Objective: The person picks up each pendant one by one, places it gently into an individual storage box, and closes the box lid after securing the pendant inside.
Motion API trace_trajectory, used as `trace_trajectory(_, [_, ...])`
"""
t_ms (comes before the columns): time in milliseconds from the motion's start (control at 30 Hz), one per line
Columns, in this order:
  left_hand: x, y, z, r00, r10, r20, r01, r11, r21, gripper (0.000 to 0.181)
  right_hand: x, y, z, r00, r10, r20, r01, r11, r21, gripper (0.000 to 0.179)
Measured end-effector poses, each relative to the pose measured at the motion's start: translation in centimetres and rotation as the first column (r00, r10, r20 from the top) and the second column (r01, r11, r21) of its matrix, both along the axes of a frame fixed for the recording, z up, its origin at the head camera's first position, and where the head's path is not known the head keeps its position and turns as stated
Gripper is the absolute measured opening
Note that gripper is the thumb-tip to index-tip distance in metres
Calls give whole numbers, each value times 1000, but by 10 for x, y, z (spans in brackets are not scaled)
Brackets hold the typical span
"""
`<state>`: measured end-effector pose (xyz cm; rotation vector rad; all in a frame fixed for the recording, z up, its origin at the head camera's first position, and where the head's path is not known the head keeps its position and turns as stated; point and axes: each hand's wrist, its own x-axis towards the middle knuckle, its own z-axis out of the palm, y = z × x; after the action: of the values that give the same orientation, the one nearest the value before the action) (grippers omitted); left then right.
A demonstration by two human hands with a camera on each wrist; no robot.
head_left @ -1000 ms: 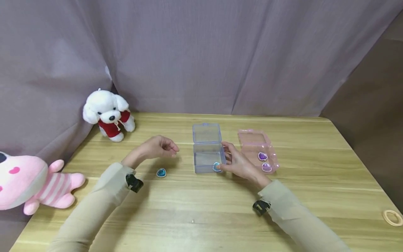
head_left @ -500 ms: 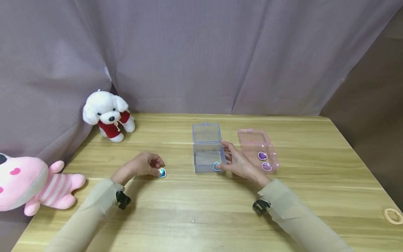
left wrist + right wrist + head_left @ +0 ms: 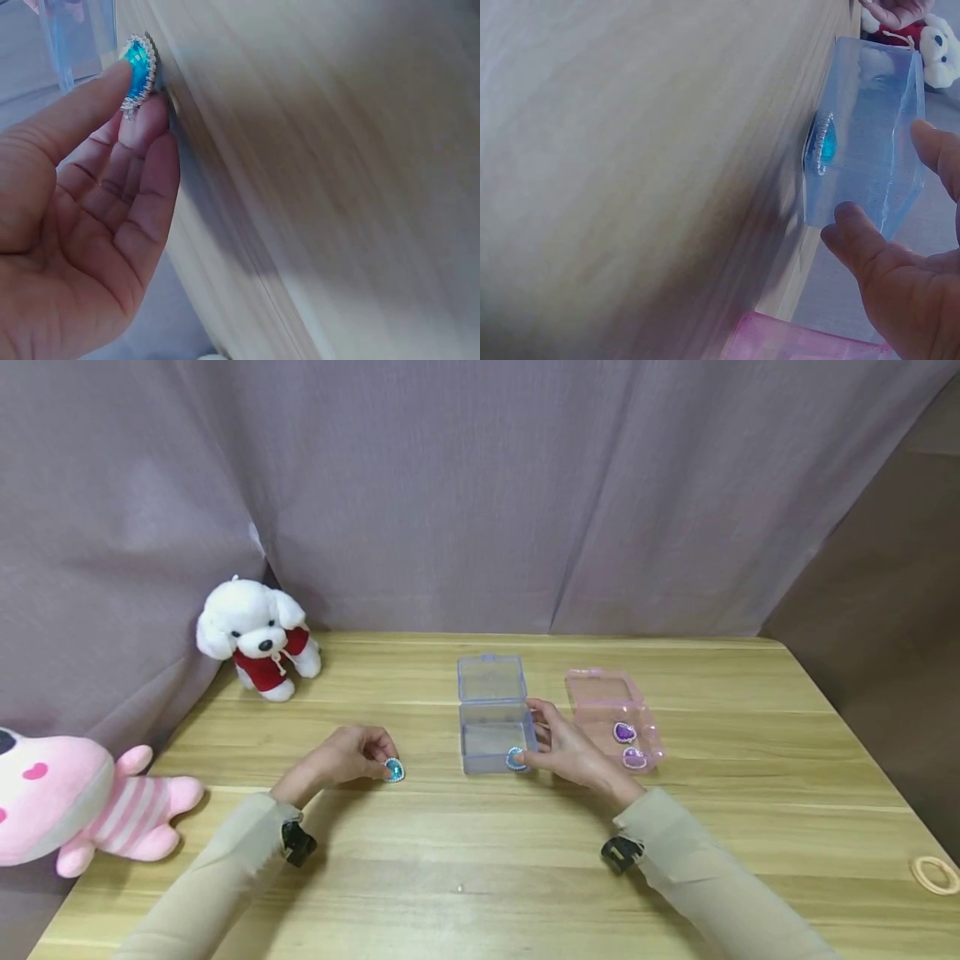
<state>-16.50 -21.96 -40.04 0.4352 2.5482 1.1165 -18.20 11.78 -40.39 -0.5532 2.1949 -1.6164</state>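
Two gems (image 3: 625, 732) in pink box (image 3: 591, 724), one (image 3: 827, 146) in blue box (image 3: 486, 764) right hand (image 3: 570, 752) grips, left hand (image 3: 345, 757) pinching fourth gem (image 3: 397, 769).

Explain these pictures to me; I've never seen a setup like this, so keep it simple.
There is no robot here, just a person's two bare hands. The wide picture comes from a camera worn on the head, looking down; the two closer ones come from cameras worn on the wrists. The left hand pinches a teal gem. The right hand grips the right side of an open, see-through blue box, which holds a blue gem. Beside it on the wooden table sits an open pink box with two purple gems in it. Around them are a white toy dog, a pink plush toy and a pale ring.
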Motion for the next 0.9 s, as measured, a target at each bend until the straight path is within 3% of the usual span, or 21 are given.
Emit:
trace_trajectory(133, [-2,5,-2,1000,26,9,-26,997,77,16,0,0,1,1000,1,5,-1,1000,0,86])
trace_trajectory(233, [-6,9,-2,995,69,74,-82,979,188,17,0,-1,1,1000,-1,10,1,1000,1,86])
trace_trajectory(333, [-11,17,2,980,104,172,-157,930,332,23,1,-1,1,1000,-4,8,4,1000,3,86])
trace_trajectory(433, [-17,28,8,966,119,228,-210,875,436,29,1,-2,1,1000,-11,7,11,1000,5,86])
trace_trajectory(667, [-26,59,22,950,118,290,-266,792,549,31,2,-2,1,1000,-13,11,13,1000,3,86])
trace_trajectory(767, [-29,73,25,952,102,288,-257,778,573,31,1,-2,2,1000,-16,10,15,1000,4,86])
trace_trajectory(900, [-34,90,27,955,94,281,-246,780,575,31,1,-2,1,1000,-19,14,19,1000,4,87])
